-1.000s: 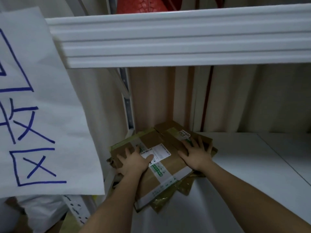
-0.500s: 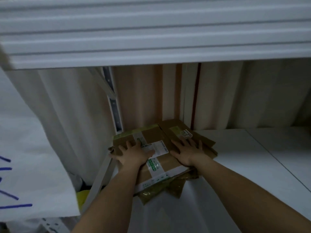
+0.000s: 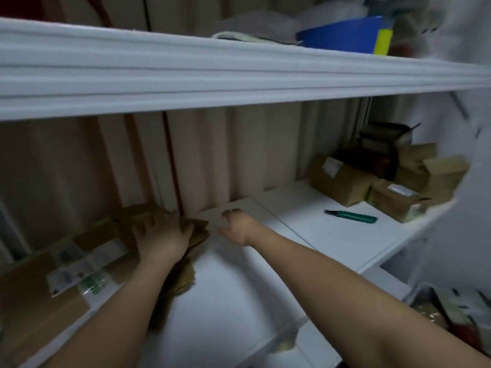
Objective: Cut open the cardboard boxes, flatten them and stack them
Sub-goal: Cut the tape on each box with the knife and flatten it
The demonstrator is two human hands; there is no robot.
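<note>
1. The left hand (image 3: 162, 237) lies flat, fingers spread, on the right end of the stack of flattened boxes (image 3: 66, 272) at about 8 o'clock on the white shelf (image 3: 239, 301). The right hand (image 3: 235, 225) is off the cardboard just to its right, fingers loosely curled and holding nothing.

2. With only one hand pressing, the flattened cardboard could spring back up or fan out. The lower sheets already stick out raggedly near the front edge, so a careless release might let them slide off the shelf.

3. The uncut boxes (image 3: 385, 181) sit piled at 2 o'clock, well apart from the stack. Some lean on one another, so pulling one out may topple its neighbours over the shelf's right end.

4. The green-handled cutter (image 3: 352, 216) lies between the hands and those boxes, near 3 o'clock. The picture is too blurred to tell whether its blade is out. A quick reach for it in this dim light could meet the dark tip rather than the handle.

5. The upper shelf (image 3: 239, 75) overhangs closely, so leaning in risks a bumped head.
</note>
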